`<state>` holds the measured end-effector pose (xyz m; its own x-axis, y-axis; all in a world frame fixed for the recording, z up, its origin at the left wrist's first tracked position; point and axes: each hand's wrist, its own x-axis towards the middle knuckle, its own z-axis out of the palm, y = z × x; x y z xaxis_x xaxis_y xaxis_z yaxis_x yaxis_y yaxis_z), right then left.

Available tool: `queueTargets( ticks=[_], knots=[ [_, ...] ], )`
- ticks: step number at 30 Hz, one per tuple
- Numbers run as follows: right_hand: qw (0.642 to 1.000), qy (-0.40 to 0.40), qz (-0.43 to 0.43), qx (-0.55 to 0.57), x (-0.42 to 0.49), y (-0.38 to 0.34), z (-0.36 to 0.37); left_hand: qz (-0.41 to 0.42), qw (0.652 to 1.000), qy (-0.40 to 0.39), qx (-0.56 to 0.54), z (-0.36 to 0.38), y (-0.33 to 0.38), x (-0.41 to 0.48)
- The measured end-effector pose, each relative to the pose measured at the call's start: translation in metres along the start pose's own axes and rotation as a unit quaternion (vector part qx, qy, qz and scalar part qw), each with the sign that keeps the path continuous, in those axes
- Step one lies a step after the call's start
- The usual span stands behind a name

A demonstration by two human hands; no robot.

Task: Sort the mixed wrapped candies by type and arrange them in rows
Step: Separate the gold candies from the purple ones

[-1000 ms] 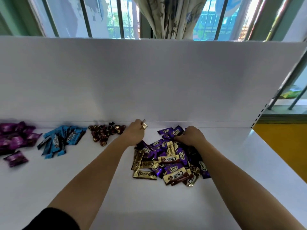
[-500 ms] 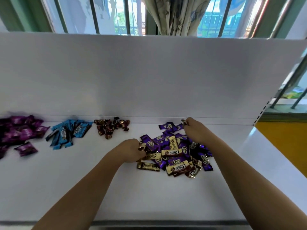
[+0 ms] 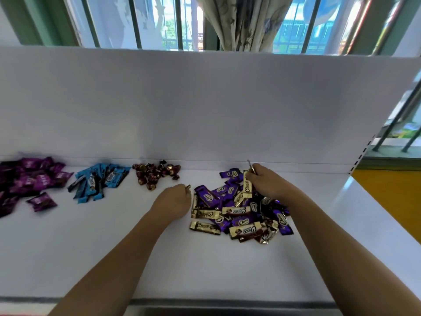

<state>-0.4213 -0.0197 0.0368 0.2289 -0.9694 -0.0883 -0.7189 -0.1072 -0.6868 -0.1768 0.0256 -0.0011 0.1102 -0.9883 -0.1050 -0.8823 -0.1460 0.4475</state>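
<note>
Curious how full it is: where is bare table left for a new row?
Bare: the wide front strip of the table, between the piles and the near edge, and the patch right of the mixed pile. Crowded: along the back, the magenta pile, blue pile and brown candies sit close.

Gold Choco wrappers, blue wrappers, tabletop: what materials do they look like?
Gold Choco wrappers: probably metallised plastic film, glossy; they glint and crinkle at the ends. Blue wrappers: likely printed plastic film, duller sheen. Tabletop: smooth white laminate or painted board, semi-gloss; window light reflects at its right edge.
</note>
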Motion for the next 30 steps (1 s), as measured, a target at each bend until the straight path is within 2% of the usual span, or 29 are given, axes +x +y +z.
queueTargets(
  ticks=[5, 7, 10, 13, 18, 23, 30],
  knots=[
    [1.0, 0.0, -0.001, -0.016, 0.002, 0.002, 0.0, 0.018, 0.999, -0.025, 0.028, 0.001, 0.007, -0.001],
    [0.997, -0.018, -0.021, -0.076, 0.001, 0.001, 0.006, 0.02, 0.999, -0.027, 0.03, 0.004, 0.009, -0.002],
    [0.973, -0.083, -0.056, -0.206, -0.002, 0.002, 0.015, 0.036, 0.998, -0.024, 0.049, 0.007, 0.014, -0.002],
    [0.956, -0.11, -0.085, -0.26, -0.003, 0.006, 0.018, 0.048, 0.996, -0.047, 0.05, 0.006, 0.022, 0.0],
    [0.949, -0.096, -0.093, -0.284, -0.002, 0.004, 0.018, 0.041, 0.993, -0.097, 0.05, 0.006, 0.026, 0.002],
    [0.95, -0.086, -0.091, -0.288, -0.001, 0.008, 0.018, 0.035, 0.997, -0.067, 0.011, 0.008, 0.023, 0.0],
    [0.971, -0.052, -0.091, -0.214, -0.011, 0.006, 0.007, 0.007, 0.99, -0.084, -0.109, -0.001, 0.01, 0.003]
  ],
)
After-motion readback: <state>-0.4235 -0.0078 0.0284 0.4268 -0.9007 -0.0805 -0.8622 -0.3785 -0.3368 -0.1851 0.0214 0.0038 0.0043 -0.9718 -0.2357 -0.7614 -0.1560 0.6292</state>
